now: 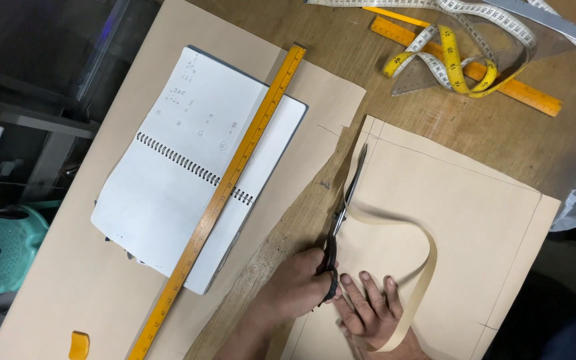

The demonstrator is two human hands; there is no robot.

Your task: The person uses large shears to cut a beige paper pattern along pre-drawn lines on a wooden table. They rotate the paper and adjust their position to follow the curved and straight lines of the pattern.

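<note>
A beige paper sheet (pixel 455 220) is being cut with scissors (pixel 343 213) on a wooden table (pixel 501 133).

At the far left a teal basket (pixel 5 247) is seen below the table edge. A second beige sheet (pixel 68 280) is laid on the table, and on it an open spiral notebook (pixel 168 180) is crossed by a long yellow ruler (pixel 225 190). The scissors are gripped by the left hand (pixel 298 283), its fingers closed through the black handles, blades pointed away along the sheet's left edge. Just beside it, the right hand (pixel 371 310) is pressed flat on the sheet, fingers slightly spread. A cut strip (pixel 421 267) is curled over that hand. A yellow tape measure (pixel 455 60) is coiled at the upper right.
</note>
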